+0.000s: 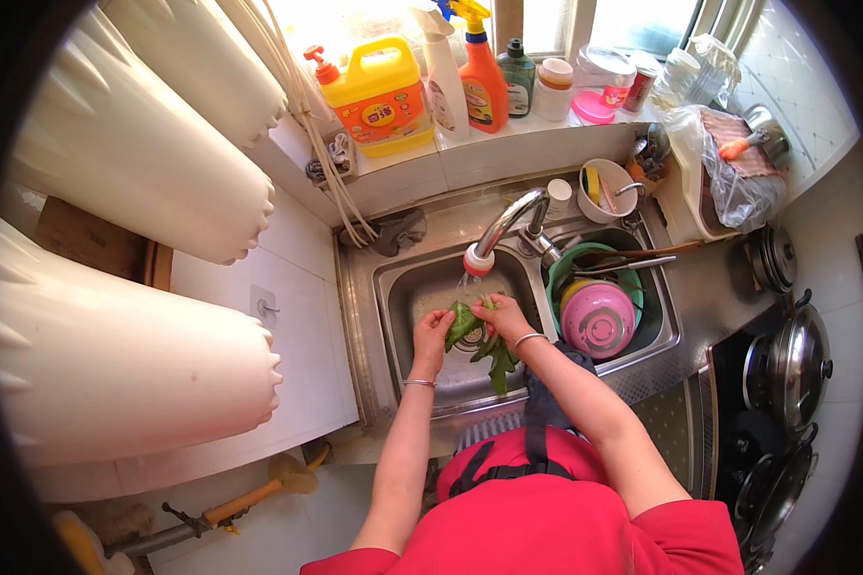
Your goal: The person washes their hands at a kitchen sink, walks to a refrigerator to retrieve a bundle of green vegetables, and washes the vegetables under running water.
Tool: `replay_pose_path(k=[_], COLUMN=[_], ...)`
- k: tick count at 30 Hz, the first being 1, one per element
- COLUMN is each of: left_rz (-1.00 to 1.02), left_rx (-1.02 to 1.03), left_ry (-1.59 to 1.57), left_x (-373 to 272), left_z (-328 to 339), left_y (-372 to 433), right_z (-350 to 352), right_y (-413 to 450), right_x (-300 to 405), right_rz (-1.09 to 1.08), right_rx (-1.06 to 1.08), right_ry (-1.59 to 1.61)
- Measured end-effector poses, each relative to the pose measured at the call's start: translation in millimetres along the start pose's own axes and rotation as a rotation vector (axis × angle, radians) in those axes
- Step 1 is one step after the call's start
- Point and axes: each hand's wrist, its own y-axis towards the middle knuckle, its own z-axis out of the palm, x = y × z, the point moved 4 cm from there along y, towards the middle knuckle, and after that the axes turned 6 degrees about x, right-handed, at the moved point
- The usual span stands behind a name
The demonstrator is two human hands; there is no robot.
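Over the left basin of a stainless steel sink (pixel 431 399), both hands are on leafy greens (pixel 502 363). My left hand (pixel 434 332) pinches the edge of a broad green leaf (pixel 462 325). The stems and more leaves are gripped in my right hand (pixel 501 318), with some leaves hanging below it toward the basin floor. Just above the hands, water runs from the red-and-white nozzle (pixel 479 260) of the curved chrome faucet (pixel 512 214). The basin drain (pixel 469 341) shows partly behind the greens.
In the right basin, a green plastic basin (pixel 574 260) holds a pink bowl (pixel 597 320) and utensils. A white tub (pixel 607 172) with a sponge stands behind. Cleaning bottles, including a yellow jug (pixel 381 100), line the window ledge. Lidded pans (pixel 802 366) sit on the stove at right.
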Motion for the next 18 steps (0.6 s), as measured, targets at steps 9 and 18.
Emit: replay_pose_path(k=[9,18], left_rz=[0.163,0.052], left_rx=[0.086,0.151], left_ry=[0.044,0.181], left_x=[-5.1,14.2], left_z=[17.8,3.8], left_y=[-2.9,-15.4], right_z=[11.7,4.8], right_y=[4.9,15.4], right_x=[-3.4,27.0], right_rz=[0.341,0.069], right_rx=[0.123,0.105], right_ry=[0.252,0.189])
